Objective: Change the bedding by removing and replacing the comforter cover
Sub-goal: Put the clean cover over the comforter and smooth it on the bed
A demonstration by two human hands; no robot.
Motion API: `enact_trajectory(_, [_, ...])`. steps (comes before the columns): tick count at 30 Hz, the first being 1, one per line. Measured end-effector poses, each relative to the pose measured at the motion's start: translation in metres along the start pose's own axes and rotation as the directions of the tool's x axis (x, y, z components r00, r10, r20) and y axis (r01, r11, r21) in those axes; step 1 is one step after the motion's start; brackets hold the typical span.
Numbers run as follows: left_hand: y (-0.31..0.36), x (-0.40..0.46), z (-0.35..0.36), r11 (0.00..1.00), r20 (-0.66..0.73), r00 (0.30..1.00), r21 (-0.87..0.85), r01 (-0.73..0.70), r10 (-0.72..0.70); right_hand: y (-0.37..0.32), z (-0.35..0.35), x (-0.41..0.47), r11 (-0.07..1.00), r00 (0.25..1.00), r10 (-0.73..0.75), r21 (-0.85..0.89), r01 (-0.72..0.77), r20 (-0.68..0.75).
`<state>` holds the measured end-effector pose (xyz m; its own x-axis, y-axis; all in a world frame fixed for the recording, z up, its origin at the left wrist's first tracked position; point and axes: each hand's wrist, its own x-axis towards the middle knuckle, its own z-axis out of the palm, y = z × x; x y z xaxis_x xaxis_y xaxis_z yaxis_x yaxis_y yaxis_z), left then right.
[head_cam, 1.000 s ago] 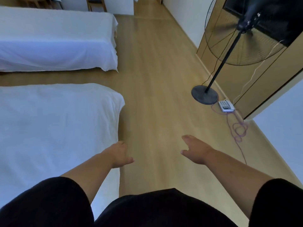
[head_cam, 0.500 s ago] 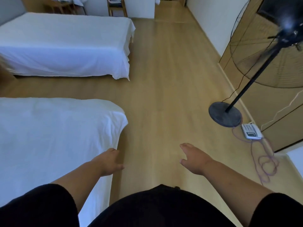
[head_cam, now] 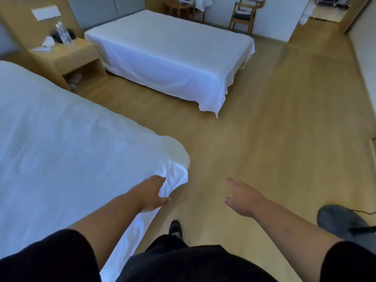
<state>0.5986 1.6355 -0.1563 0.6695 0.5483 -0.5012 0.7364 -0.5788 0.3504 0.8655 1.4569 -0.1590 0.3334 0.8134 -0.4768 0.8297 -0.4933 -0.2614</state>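
Note:
A near bed (head_cam: 61, 149) draped in white bedding fills the left of the head view, its foot corner hanging down. My left hand (head_cam: 151, 193) is stretched out at that corner, fingers relaxed, holding nothing; I cannot tell if it touches the cloth. My right hand (head_cam: 242, 198) hangs over the wooden floor to the right, fingers loosely spread and empty. A second bed (head_cam: 173, 51) with a white sheet stands farther back.
A wooden nightstand (head_cam: 67, 55) with bottles and tissues sits between the beds. A wooden chair (head_cam: 244, 15) and small table stand at the back wall. The dark round fan base (head_cam: 341, 220) lies at the right edge. My shoe (head_cam: 175, 228) is on the floor.
The view has swung left: the fan and phone slid out to the right, the nightstand and far wall came into sight. Both hands stay out in front, the left now at the bed corner.

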Motion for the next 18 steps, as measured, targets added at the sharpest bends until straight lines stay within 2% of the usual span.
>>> enact_trajectory(4, [-0.016, 0.073, -0.046, 0.999, -0.047, 0.999, -0.027, -0.017, 0.015, -0.015, -0.037, 0.096, 0.998, 0.998, -0.057, -0.004, 0.057, 0.015])
enact_trajectory(10, [-0.042, 0.16, -0.123, 1.0, -0.019, 0.999, 0.001, 0.03, -0.03, -0.027, -0.103, 0.194, 0.997, 0.996, -0.076, -0.017, 0.077, 0.038])
enact_trajectory(18, [-0.053, 0.271, -0.171, 0.993, -0.012, 0.994, -0.037, 0.108, -0.109, -0.01, -0.17, 0.306, 0.992, 0.99, -0.118, -0.043, 0.122, 0.077])
